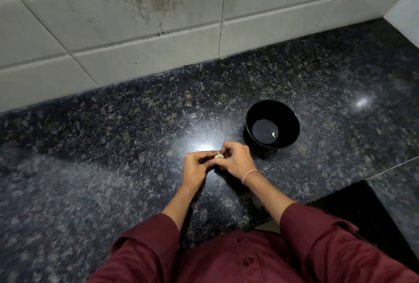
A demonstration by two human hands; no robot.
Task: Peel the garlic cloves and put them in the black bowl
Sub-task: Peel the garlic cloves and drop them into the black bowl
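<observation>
Both hands meet over the dark granite counter (113,146). A small pale garlic clove (219,155) is pinched between the fingertips of my left hand (197,166) and my right hand (235,160); most of it is hidden by the fingers. The black bowl (292,133) stands just right of and beyond my right hand, upright. One peeled white clove (274,134) lies on the bowl's flat bottom.
A stained white tiled wall (136,33) runs along the back of the counter. A seam in the granite (394,167) crosses the right side, and a dark recess (353,210) opens at the counter's front right. A pink band (249,175) sits on my right wrist.
</observation>
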